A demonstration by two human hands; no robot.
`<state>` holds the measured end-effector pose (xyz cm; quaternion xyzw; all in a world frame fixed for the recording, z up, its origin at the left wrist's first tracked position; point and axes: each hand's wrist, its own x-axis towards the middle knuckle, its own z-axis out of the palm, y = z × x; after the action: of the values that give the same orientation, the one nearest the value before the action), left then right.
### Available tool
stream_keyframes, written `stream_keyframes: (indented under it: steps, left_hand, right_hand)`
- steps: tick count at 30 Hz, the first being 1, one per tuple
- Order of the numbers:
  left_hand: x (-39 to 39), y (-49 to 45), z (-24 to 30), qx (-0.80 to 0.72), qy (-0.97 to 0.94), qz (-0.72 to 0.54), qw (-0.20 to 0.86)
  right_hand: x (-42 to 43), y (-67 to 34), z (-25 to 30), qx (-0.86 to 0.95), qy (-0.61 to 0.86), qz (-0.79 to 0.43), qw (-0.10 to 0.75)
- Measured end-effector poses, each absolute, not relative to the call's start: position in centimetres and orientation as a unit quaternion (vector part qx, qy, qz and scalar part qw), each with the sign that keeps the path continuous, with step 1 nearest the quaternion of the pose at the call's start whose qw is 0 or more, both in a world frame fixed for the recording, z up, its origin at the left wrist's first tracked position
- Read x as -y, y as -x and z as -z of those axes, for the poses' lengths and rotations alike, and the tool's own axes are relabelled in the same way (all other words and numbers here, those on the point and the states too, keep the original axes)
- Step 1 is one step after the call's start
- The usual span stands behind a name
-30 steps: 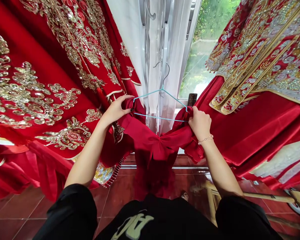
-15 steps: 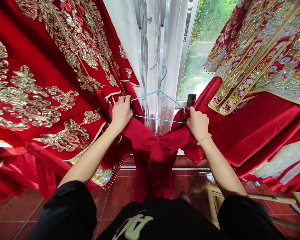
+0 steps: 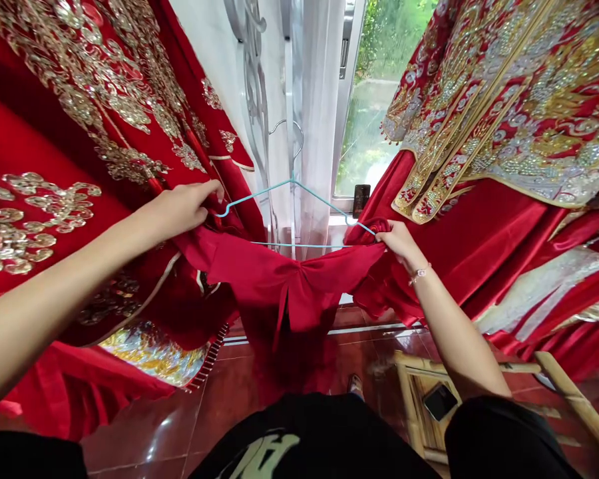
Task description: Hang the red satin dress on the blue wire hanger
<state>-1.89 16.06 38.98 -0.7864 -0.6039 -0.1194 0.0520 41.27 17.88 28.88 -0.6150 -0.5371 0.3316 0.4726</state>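
A red dress (image 3: 294, 286) with a bow at its middle hangs between my two hands, its upper edge pulled wide. A light-blue hanger (image 3: 319, 193) with a metal hook stands behind that edge, its lower bar partly behind the cloth. My left hand (image 3: 190, 209) is closed on the dress's left upper corner, just outside the hanger's left end, which shows bare. At the other side my right hand (image 3: 399, 243) pinches the right upper corner close to the hanger's right end. The fingertips of both hands are partly hidden.
Red garments with gold embroidery (image 3: 124, 113) hang at left, and a beaded red jacket (image 3: 494, 113) at right. Behind are a white curtain (image 3: 319, 100), a window (image 3: 379, 100) and a dark phone-like object (image 3: 362, 199). A phone (image 3: 440, 401) lies on a bamboo chair (image 3: 404, 399).
My left hand has moved outward to the left, drawing the dress's corner away from the hanger's left end. The view has shifted, and the phone on the chair now shows.
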Motion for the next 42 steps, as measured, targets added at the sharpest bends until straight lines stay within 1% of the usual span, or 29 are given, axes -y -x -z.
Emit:
stream_keyframes:
  steps: [3, 5, 10, 12, 14, 17, 21, 23, 25, 27, 31, 34, 39, 40, 42]
  left_hand:
    - [-15.7, 1.6, -38.4, 0.577, 0.802, 0.146, 0.050]
    - [-15.7, 1.4, -38.6, 0.568, 0.801, 0.188, -0.011]
    - [-16.7, 1.0, -39.5, 0.605, 0.703, 0.308, -0.214]
    - [-17.2, 1.1, -39.4, 0.626, 0.648, 0.347, -0.260]
    - [-17.6, 1.3, -39.1, 0.633, 0.622, 0.368, -0.279]
    - [-17.7, 1.4, -38.7, 0.617, 0.649, 0.364, -0.255]
    - [-16.9, 0.8, -39.3, 0.560, 0.765, 0.295, -0.119]
    - [-16.8, 0.3, -39.8, 0.553, 0.783, 0.274, -0.077]
    - [-17.2, 0.0, -40.1, 0.562, 0.774, 0.278, -0.089]
    - [-18.2, 0.1, -39.9, 0.581, 0.744, 0.304, -0.128]
    - [-19.9, 1.7, -38.3, 0.645, 0.667, 0.331, -0.173]
    - [-19.6, 2.8, -37.3, 0.667, 0.663, 0.298, -0.163]
    - [-17.6, 3.5, -37.6, 0.666, 0.708, 0.194, -0.132]
    - [-17.4, 3.7, -37.6, 0.659, 0.714, 0.185, -0.146]
    - [-17.2, 4.2, -37.3, 0.645, 0.710, 0.224, -0.172]
  right_hand:
    - [-16.9, -40.8, -27.5, 0.455, 0.578, -0.423, 0.529]
    - [-16.2, -40.5, -26.9, 0.428, 0.546, -0.451, 0.562]
    - [-15.1, -40.4, -26.1, 0.414, 0.508, -0.439, 0.615]
    - [-15.1, -40.5, -25.9, 0.417, 0.503, -0.417, 0.632]
    - [-15.3, -40.4, -25.7, 0.417, 0.500, -0.396, 0.647]
    - [-15.6, -40.3, -25.4, 0.415, 0.506, -0.369, 0.660]
    - [-16.0, -40.2, -25.2, 0.430, 0.514, -0.335, 0.662]
    - [-15.9, -40.2, -25.1, 0.445, 0.512, -0.328, 0.657]
    - [-15.9, -40.3, -25.0, 0.455, 0.506, -0.326, 0.656]
    - [-15.8, -40.3, -24.9, 0.453, 0.503, -0.329, 0.659]
    - [-15.8, -40.0, -25.0, 0.435, 0.508, -0.320, 0.672]
    - [-15.8, -39.8, -25.2, 0.423, 0.511, -0.298, 0.686]
    - [-15.3, -39.7, -25.1, 0.423, 0.511, -0.281, 0.693]
    - [-15.0, -39.8, -24.9, 0.426, 0.510, -0.277, 0.694]
    - [-14.5, -40.0, -24.5, 0.440, 0.505, -0.258, 0.697]
